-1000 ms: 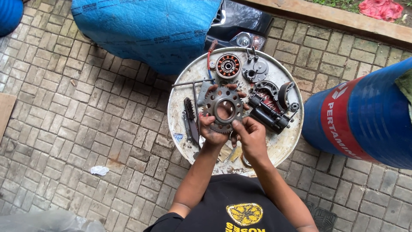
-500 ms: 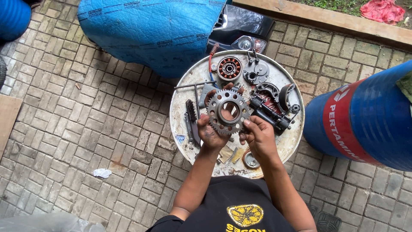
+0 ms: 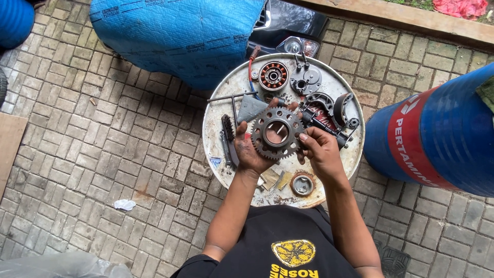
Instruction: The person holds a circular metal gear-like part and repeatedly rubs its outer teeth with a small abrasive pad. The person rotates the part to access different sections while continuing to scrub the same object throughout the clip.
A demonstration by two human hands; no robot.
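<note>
Both your hands grip one sprocket (image 3: 278,134). Your left hand (image 3: 248,152) cups it underneath, fingers curled; your right hand (image 3: 319,149) pinches its toothed rim.

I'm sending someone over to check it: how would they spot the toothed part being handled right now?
Find the round white drum top on the brick paving, strewn with engine parts. Above its middle, the left hand and right hand hold up a dark metal toothed sprocket. It alone is a flat ring edged with teeth around a wide open centre.
</note>
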